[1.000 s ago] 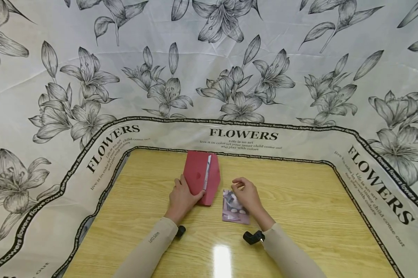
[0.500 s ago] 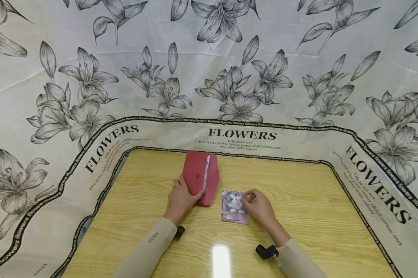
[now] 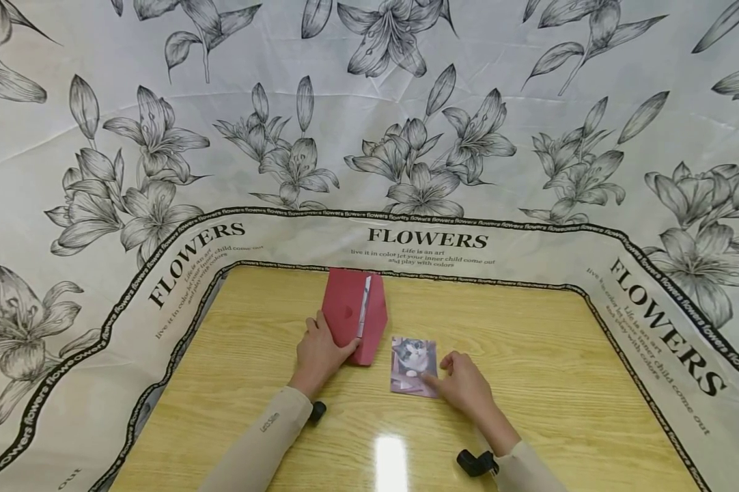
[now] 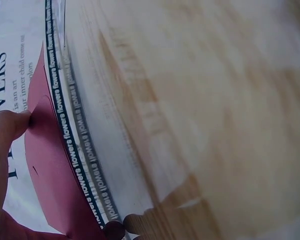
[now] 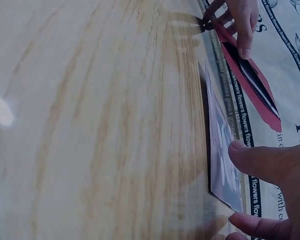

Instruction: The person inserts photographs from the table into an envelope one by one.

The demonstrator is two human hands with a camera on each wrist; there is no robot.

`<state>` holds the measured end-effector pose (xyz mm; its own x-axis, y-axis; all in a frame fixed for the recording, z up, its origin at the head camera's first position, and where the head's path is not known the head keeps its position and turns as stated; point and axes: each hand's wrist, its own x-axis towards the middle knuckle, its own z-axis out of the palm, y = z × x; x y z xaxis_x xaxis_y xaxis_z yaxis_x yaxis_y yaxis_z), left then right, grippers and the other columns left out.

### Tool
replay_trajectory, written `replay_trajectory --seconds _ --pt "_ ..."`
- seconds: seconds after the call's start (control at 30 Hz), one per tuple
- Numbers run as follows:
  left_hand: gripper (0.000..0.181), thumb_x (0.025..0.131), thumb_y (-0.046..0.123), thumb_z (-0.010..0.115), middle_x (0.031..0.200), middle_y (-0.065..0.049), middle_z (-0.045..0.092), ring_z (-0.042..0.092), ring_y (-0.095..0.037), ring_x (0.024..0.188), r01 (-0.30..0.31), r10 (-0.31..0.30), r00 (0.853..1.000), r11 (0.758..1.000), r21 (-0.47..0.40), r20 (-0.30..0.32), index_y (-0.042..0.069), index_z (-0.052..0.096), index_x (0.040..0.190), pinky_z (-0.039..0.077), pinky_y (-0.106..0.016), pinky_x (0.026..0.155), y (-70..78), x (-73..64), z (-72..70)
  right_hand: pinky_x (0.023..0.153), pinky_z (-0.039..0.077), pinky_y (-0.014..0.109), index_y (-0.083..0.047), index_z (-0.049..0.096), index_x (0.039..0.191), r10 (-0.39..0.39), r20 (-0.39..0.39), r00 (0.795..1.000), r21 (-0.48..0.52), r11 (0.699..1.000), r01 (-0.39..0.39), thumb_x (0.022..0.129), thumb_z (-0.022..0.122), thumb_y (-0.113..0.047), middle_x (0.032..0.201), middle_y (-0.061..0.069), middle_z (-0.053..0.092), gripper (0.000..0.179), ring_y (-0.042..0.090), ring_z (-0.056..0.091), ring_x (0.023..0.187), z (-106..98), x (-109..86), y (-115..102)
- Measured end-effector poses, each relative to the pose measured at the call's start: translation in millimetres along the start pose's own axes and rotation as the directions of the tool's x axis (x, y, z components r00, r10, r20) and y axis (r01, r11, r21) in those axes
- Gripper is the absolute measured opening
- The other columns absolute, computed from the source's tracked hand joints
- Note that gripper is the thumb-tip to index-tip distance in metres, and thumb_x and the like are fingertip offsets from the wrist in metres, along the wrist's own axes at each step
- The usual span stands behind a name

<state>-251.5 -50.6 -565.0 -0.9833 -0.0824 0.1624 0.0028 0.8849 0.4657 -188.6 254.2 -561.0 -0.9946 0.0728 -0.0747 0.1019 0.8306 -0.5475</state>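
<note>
On the table lies a red paper envelope [image 3: 343, 295] with its pointed flap unfolded to the right. A pale printed sheet or card [image 3: 365, 306] shows along its opening. My left hand [image 3: 317, 355] pinches the envelope's near end, thumb on top; the right wrist view shows its fingers [image 5: 221, 20] at the other side. Just to the right is a photo card [image 3: 414, 354] of a grey-and-white cat. Above that card's lower right corner is the thumb of my right hand [image 3: 466, 384], apparently touching it, while the fingers are spread past its right edge.
The wood-grain table [image 3: 517, 328] shines with a bright reflection near its front. White flower-printed cloth [image 3: 431, 239] borders its back and sides. Black wrist mounts [image 3: 477, 463] sit under both forearms.
My right hand has drawn back rightward and nearer, uncovering the cat picture, with its thumb now at the card's lower right corner. The left hand and envelope have stayed put.
</note>
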Motion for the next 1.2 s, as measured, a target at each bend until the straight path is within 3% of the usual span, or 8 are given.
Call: replay_trajectory --seconds 0.53,0.83,1.1,1.2 --pt "0.118 0.085 0.073 0.078 0.124 -0.027 0.054 0.067 -0.032 0.082 0.002 -0.002 1.000 1.000 -0.008 0.014 -0.008 0.035 0.159 0.062 -0.048 0.072 -0.4 0.1 -1.6 0.070 0.052 0.048 -0.007 0.065 0.098 -0.016 -0.028 0.999 -0.133 0.991 0.012 0.074 0.091 -0.066 0.101 0.008 0.062 0.069 0.026 0.061 0.087 8.0 -2.8 -3.3" --pt "0.117 0.085 0.072 0.078 0.124 -0.028 0.054 0.068 -0.034 0.085 0.000 0.000 1.000 1.000 -0.010 0.016 -0.008 0.036 0.159 0.062 -0.050 0.073 -0.4 0.5 -3.0 0.071 0.052 0.050 -0.006 0.066 0.099 -0.020 -0.009 1.000 -0.083 0.996 0.020 0.076 0.095 -0.054 0.102 0.009 0.064 0.060 0.024 0.061 0.086 6.2 -4.3 -10.6" --pt "0.116 0.085 0.071 0.079 0.119 -0.026 0.054 0.065 -0.032 0.082 -0.002 0.002 1.000 1.000 -0.021 0.009 -0.009 0.037 0.158 0.062 -0.049 0.072 -0.5 0.8 -4.2 0.061 0.038 0.036 -0.007 0.056 0.106 -0.038 0.007 0.999 -0.020 0.999 0.038 0.083 0.094 -0.041 0.087 0.005 0.058 0.056 0.019 0.051 0.073 4.8 -8.0 -16.0" --pt "0.116 0.085 0.071 0.079 0.117 -0.025 0.054 0.064 -0.030 0.080 -0.004 0.004 1.000 1.000 -0.023 0.008 -0.009 0.037 0.158 0.062 -0.048 0.071 -0.6 1.3 -4.6 0.061 0.038 0.035 -0.008 0.055 0.109 -0.044 0.010 0.999 -0.001 0.999 0.044 0.085 0.093 -0.036 0.085 0.003 0.061 0.053 0.018 0.053 0.070 4.8 -8.3 -16.2"
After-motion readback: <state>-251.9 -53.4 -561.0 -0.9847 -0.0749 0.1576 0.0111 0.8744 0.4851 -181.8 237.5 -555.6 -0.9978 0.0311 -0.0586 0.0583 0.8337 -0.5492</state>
